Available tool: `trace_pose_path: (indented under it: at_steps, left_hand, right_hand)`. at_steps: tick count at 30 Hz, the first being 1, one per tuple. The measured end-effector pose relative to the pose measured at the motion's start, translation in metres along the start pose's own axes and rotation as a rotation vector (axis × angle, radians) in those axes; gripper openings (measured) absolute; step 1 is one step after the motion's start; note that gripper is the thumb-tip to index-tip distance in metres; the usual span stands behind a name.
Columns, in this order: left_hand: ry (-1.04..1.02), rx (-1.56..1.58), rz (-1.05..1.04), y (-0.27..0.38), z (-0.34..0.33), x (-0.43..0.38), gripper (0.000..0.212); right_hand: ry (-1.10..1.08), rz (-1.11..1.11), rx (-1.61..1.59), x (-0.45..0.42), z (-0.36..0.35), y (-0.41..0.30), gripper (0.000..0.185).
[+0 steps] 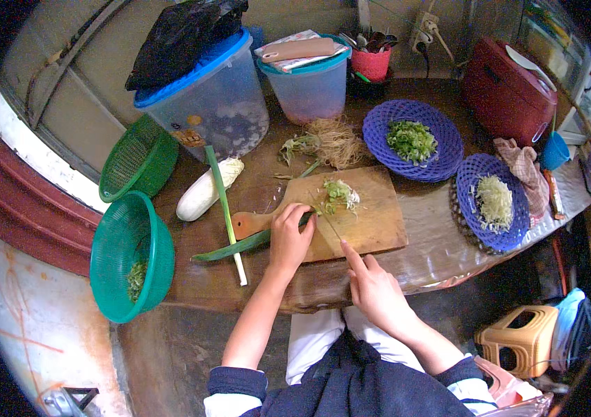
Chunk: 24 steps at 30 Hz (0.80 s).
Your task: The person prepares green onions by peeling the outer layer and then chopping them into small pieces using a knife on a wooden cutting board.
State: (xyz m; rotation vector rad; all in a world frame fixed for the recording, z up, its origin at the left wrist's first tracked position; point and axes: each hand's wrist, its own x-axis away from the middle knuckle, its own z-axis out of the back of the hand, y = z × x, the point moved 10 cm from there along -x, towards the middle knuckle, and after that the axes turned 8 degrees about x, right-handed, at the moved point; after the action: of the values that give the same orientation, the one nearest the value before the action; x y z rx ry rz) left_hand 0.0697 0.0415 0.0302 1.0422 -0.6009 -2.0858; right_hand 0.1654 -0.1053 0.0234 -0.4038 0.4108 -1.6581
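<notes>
My left hand [289,237] presses a green leek stalk [233,248] onto the wooden cutting board [373,208], fingertips close to the blade. In my right hand [376,289] is a kitchen knife [331,221], its blade slanting up and left across the board beside the stalk's cut end. Chopped leek [341,193] lies in a small heap behind the blade. Left of the board, another leek [225,208] with a white end crosses over the held stalk's far part. A pale napa cabbage [209,190] rests behind it. The knife's handle is hidden in my fist.
Purple woven baskets hold chopped greens [412,142] and pale shreds [494,203] at the right. Trimmed roots [334,143] lie behind the board. Green baskets [157,260] stand at the left edge. Lidded plastic containers [222,104] and a dark red appliance [509,88] line the back.
</notes>
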Motion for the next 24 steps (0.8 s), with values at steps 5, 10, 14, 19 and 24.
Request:
trace_pose_path:
  at_steps: [5,10,14,19,24]
  left_hand:
    - [0.019,-0.001,0.006,-0.001,0.001,0.001,0.015]
    - [0.011,0.007,0.008,0.0,0.001,0.001,0.016]
    - [-0.005,0.036,0.016,-0.001,0.0,0.001,0.016]
    - [0.0,0.032,-0.029,0.007,0.001,0.0,0.014]
    - [-0.004,0.054,0.017,0.003,0.001,0.0,0.014]
  right_hand:
    - [-0.022,-0.019,-0.02,0.003,-0.006,-0.007,0.068]
    - [-0.024,-0.037,-0.002,0.002,-0.008,-0.009,0.07]
    - [-0.021,-0.028,-0.011,-0.004,-0.009,-0.012,0.07]
    - [-0.015,-0.038,0.036,-0.018,-0.016,-0.009,0.071]
    - [-0.022,-0.034,0.046,-0.009,-0.017,-0.007,0.073]
